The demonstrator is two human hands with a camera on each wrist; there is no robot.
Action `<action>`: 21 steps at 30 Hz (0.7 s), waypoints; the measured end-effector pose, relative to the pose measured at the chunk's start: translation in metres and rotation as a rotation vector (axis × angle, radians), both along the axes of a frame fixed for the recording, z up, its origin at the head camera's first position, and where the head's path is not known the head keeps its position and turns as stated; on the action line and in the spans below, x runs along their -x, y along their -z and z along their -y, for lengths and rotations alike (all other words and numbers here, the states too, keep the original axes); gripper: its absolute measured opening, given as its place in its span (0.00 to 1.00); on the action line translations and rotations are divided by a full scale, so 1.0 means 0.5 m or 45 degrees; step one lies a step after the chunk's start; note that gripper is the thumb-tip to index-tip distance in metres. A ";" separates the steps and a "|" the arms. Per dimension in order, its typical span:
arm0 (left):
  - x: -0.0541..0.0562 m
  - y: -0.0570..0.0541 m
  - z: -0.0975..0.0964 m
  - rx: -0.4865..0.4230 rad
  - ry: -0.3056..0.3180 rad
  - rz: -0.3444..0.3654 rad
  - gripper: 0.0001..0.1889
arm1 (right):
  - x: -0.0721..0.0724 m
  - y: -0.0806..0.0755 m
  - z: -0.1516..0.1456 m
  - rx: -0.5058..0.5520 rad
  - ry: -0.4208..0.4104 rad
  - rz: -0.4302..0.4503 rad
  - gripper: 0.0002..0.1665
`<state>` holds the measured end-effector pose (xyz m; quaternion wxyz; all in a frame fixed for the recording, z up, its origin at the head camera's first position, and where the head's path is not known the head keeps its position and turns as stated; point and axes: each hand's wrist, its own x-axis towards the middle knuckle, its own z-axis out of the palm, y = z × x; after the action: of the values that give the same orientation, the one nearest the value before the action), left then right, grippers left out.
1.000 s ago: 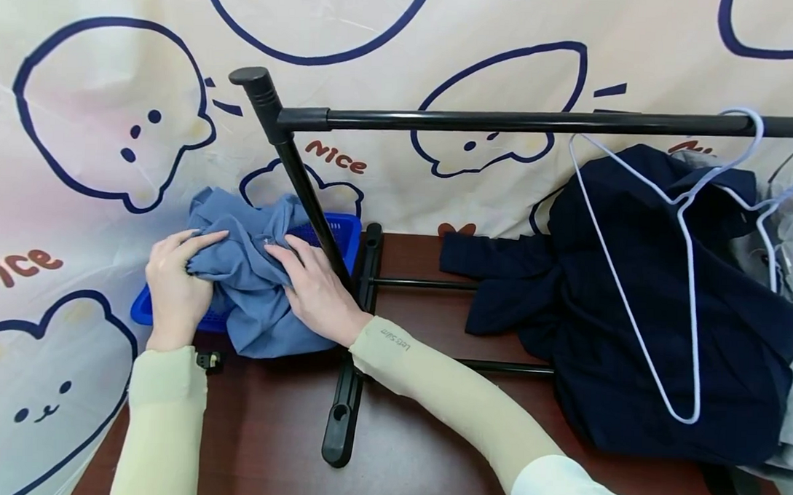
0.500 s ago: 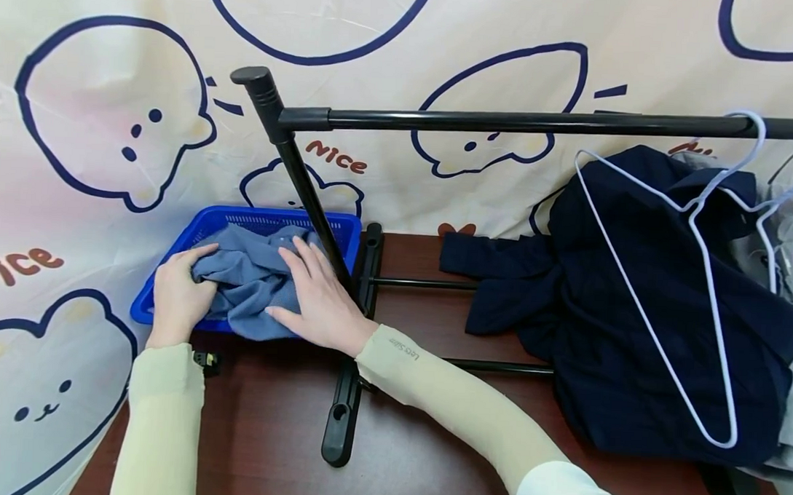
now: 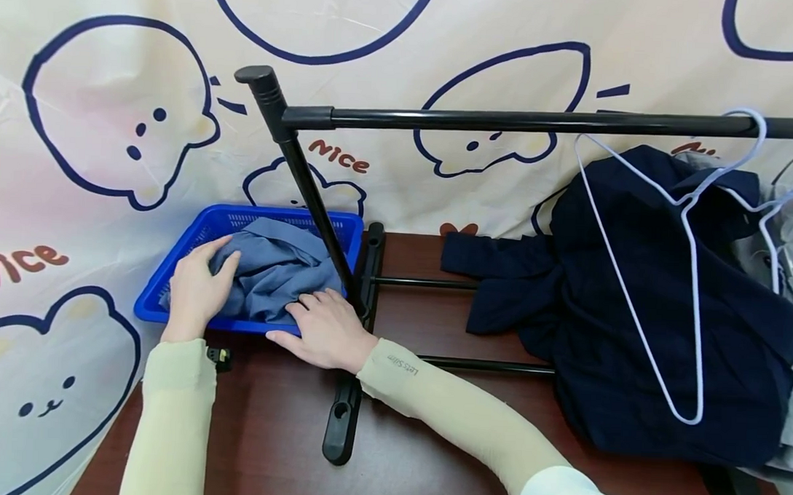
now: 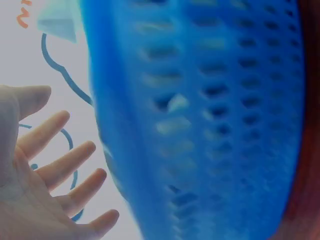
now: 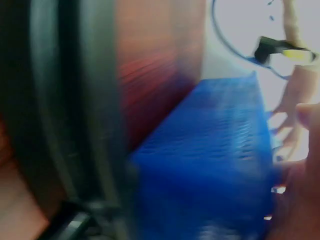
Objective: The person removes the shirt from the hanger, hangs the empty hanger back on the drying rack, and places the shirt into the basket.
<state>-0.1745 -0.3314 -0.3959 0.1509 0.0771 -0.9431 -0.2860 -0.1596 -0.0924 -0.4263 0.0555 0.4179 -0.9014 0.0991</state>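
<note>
A blue-grey garment, crumpled into folds, lies inside a blue plastic basket at the left of the head view. My left hand is over the basket's left side, beside the cloth, thumb apart from the fingers. Its fingers look spread in the left wrist view, next to the basket's perforated wall. At the front right rim, my right hand rests its fingertips on the garment's edge, thumb extended outside the basket. The right wrist view is blurred and shows the basket's side.
A black garment rack's post rises beside the basket, with its foot on the brown table. From the black rail hangs a pale hanger. Behind it lies a dark navy garment. A printed cloth covers the wall.
The blue-grey garment has gone down into the basket. My left hand has let go of it, and my right hand has moved lower, to the front rim. The hanger swings slightly.
</note>
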 end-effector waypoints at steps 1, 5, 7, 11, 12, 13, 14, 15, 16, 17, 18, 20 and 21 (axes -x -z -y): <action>0.004 -0.004 -0.006 -0.012 0.007 -0.010 0.28 | 0.005 0.008 0.001 -0.012 -0.002 0.000 0.40; 0.022 -0.021 -0.027 -0.036 0.029 -0.055 0.28 | 0.019 0.027 -0.001 0.002 -0.050 -0.004 0.37; 0.029 -0.029 -0.037 -0.031 0.035 -0.078 0.28 | 0.016 0.025 -0.006 0.026 -0.088 0.020 0.36; 0.037 -0.046 -0.064 -0.077 0.036 -0.163 0.28 | -0.003 0.009 -0.020 0.069 -0.185 0.063 0.35; 0.037 -0.051 -0.072 -0.098 0.034 -0.201 0.27 | -0.007 0.005 -0.025 0.080 -0.204 0.071 0.35; 0.036 -0.058 -0.081 -0.122 0.034 -0.243 0.26 | -0.011 0.002 -0.031 0.096 -0.222 0.076 0.35; 0.035 -0.065 -0.090 -0.151 0.038 -0.289 0.26 | -0.015 -0.002 -0.037 0.114 -0.236 0.084 0.35; 0.032 -0.073 -0.100 -0.176 0.041 -0.339 0.25 | -0.017 -0.005 -0.044 0.134 -0.246 0.095 0.35; 0.030 -0.082 -0.109 -0.195 0.044 -0.395 0.24 | -0.019 -0.007 -0.051 0.157 -0.251 0.108 0.35; 0.026 -0.092 -0.119 -0.212 0.046 -0.450 0.23 | -0.020 -0.010 -0.059 0.178 -0.254 0.123 0.35; 0.023 -0.103 -0.128 -0.222 0.047 -0.509 0.23 | -0.021 -0.013 -0.068 0.200 -0.255 0.140 0.35; 0.015 -0.125 -0.146 -0.237 0.052 -0.621 0.22 | -0.021 -0.018 -0.085 0.243 -0.248 0.178 0.35; 0.010 -0.137 -0.155 -0.241 0.051 -0.672 0.21 | -0.022 -0.021 -0.093 0.262 -0.244 0.199 0.35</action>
<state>-0.1797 -0.2539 -0.3277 0.3778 -0.0050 -0.8416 -0.3861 -0.1487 -0.0458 -0.4159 0.0179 0.4851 -0.8441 0.2279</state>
